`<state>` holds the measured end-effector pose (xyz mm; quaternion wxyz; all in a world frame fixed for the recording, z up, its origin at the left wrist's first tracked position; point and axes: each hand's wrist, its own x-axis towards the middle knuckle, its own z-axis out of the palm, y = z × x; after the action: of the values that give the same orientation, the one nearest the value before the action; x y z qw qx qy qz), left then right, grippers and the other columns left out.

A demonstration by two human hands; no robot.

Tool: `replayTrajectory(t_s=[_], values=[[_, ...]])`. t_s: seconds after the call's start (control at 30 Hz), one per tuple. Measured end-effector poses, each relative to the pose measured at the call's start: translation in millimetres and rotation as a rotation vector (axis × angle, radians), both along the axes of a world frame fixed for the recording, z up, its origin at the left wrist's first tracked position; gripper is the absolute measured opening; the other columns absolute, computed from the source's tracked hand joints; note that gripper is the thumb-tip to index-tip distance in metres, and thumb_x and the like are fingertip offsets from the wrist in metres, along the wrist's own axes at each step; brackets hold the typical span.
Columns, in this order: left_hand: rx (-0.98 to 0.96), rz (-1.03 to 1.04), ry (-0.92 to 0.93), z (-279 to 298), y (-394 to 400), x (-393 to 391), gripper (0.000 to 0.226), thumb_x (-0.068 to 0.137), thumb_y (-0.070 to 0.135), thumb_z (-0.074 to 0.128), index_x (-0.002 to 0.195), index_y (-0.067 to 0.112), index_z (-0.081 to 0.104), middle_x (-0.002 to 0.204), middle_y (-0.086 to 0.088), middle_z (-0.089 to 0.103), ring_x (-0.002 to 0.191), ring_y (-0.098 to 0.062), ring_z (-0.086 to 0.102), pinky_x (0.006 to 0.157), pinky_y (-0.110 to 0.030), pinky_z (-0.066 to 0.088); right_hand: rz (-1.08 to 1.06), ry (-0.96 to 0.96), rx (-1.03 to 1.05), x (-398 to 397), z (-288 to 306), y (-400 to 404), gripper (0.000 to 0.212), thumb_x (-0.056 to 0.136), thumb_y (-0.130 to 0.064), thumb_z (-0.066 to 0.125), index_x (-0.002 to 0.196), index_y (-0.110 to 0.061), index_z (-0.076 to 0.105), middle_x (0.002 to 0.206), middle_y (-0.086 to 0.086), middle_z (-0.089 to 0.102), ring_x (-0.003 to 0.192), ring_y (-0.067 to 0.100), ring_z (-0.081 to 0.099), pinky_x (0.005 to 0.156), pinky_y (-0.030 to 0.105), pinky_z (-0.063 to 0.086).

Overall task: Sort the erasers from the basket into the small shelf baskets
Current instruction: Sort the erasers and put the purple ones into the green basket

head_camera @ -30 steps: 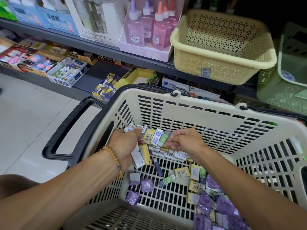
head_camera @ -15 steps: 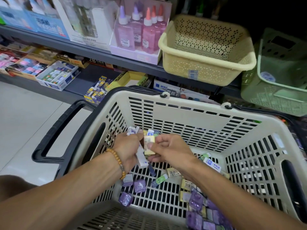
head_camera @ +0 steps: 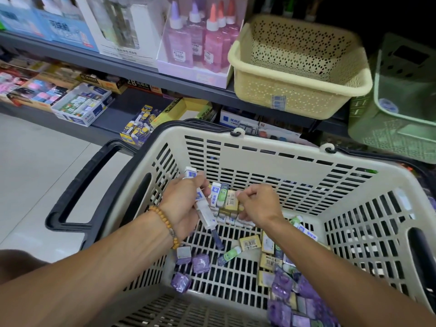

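A beige shopping basket [head_camera: 283,147] with black handles sits below me, and loose erasers [head_camera: 251,243] in yellow, white, green and purple wrappers lie on its slatted floor. My left hand [head_camera: 186,206] grips several long white and blue erasers [head_camera: 204,210] that stick out above and below the fist. A bunch of upright erasers [head_camera: 223,195] stands between the two hands. My right hand [head_camera: 258,205] is curled over that bunch and pinches a yellow eraser [head_camera: 232,201]. Above, on the shelf, stand a cream perforated basket [head_camera: 299,97] and a green basket [head_camera: 389,128].
Pink and purple glue bottles [head_camera: 200,41] stand in a display box left of the cream basket. Boxes of stationery [head_camera: 82,105] fill the lower shelf to the left. Purple-wrapped erasers [head_camera: 297,300] pile in the shopping basket's near right corner. Light floor tiles [head_camera: 35,166] lie to the left.
My view has shifted, so the shelf baskets sit further left in the frame. My hands have parted slightly, and the left fist has lifted with its long erasers standing more upright.
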<state>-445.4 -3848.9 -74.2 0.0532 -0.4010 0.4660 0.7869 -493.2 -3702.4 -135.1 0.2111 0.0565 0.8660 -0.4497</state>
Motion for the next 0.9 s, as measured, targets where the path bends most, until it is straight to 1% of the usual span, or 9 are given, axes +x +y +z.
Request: replayTrajectory(t_s=[0.1,0.2,0.33,0.43,0.53,0.6,0.7,0.8,0.9], values=[[0.013,0.029,0.049,0.5,1.3,-2.3,0.02,0.098,0.009,0.049,0.079,0.01,0.053,0.07,-0.004,0.05,0.059,-0.012,0.047,0.059,-0.026,0.042,0.066,0.044,-0.006,5.5,10.7,4.3,0.036,0.098,-0.028,0.057,0.078,-0.001,0.068,0.056,-0.002,0.062,0.043,0.002,0.059,0.055,0.024,0.047],[0.02,0.044,0.089,0.3,3.8,-4.8,0.017,0.099,0.01,0.049,0.082,0.011,0.052,0.072,-0.004,0.05,0.061,-0.012,0.047,0.059,-0.026,0.042,0.193,-0.262,-0.352,20.0,28.2,1.7,0.034,0.095,-0.044,0.059,0.089,-0.012,0.07,0.077,0.005,0.074,0.062,0.014,0.07,0.05,0.02,0.049],[0.023,0.02,0.11,-0.2,10.4,-3.8,0.012,0.098,0.012,0.05,0.087,0.009,0.054,0.074,-0.006,0.053,0.065,-0.015,0.052,0.06,-0.028,0.046,0.202,-0.492,-0.568,30.3,35.5,3.4,0.012,0.092,-0.022,0.067,0.091,-0.011,0.068,0.085,0.015,0.076,0.074,0.022,0.075,0.059,0.021,0.056],[-0.015,0.034,0.036,-1.9,9.5,-3.9,0.007,0.097,0.011,0.054,0.097,0.005,0.056,0.083,-0.008,0.056,0.075,-0.018,0.057,0.065,-0.03,0.052,0.132,-0.534,-0.537,22.6,35.2,26.1,0.009,0.096,-0.014,0.06,0.099,-0.007,0.064,0.084,0.017,0.075,0.075,0.026,0.075,0.059,0.023,0.056],[-0.084,-0.028,-0.064,-6.4,4.6,-3.7,0.022,0.097,0.011,0.054,0.115,-0.001,0.054,0.1,-0.013,0.055,0.081,-0.021,0.057,0.061,-0.029,0.055,0.105,-0.394,-0.317,10.6,28.3,52.2,0.007,0.096,-0.011,0.059,0.097,-0.006,0.063,0.074,0.012,0.069,0.06,0.02,0.069,0.051,0.022,0.052],[-0.142,-0.142,-0.105,-8.3,4.2,-2.0,0.024,0.097,0.014,0.055,0.117,0.001,0.054,0.106,-0.013,0.055,0.074,-0.019,0.057,0.05,-0.025,0.054,0.053,-0.314,-0.236,1.7,20.7,62.3,0.007,0.094,-0.009,0.061,0.093,-0.003,0.065,0.066,0.007,0.065,0.05,0.013,0.06,0.046,0.02,0.046],[-0.229,-0.324,-0.123,-10.3,5.0,3.3,0.014,0.096,0.015,0.056,0.108,0.008,0.057,0.095,-0.01,0.063,0.058,-0.014,0.06,0.043,-0.022,0.048,0.039,-0.313,-0.198,-10.4,10.5,60.7,0.011,0.093,-0.009,0.064,0.087,0.0,0.067,0.063,0.009,0.063,0.046,0.011,0.055,0.043,0.018,0.044],[-0.277,-0.433,-0.101,-13.5,4.0,6.9,0.012,0.093,0.015,0.059,0.106,0.015,0.059,0.087,-0.008,0.068,0.046,-0.009,0.056,0.038,-0.02,0.04,0.033,-0.323,-0.185,-16.9,2.4,45.4,0.006,0.091,-0.005,0.066,0.088,0.0,0.068,0.062,0.009,0.066,0.051,0.014,0.059,0.048,0.022,0.049],[-0.33,-0.474,-0.098,-17.5,3.2,6.4,0.016,0.089,0.015,0.065,0.104,0.008,0.062,0.089,-0.009,0.073,0.043,-0.006,0.052,0.037,-0.019,0.037,-0.053,-0.304,-0.216,-17.9,-3.7,35.3,0.01,0.088,0.0,0.068,0.098,0.002,0.066,0.068,0.015,0.072,0.058,0.02,0.066,0.057,0.028,0.058]])
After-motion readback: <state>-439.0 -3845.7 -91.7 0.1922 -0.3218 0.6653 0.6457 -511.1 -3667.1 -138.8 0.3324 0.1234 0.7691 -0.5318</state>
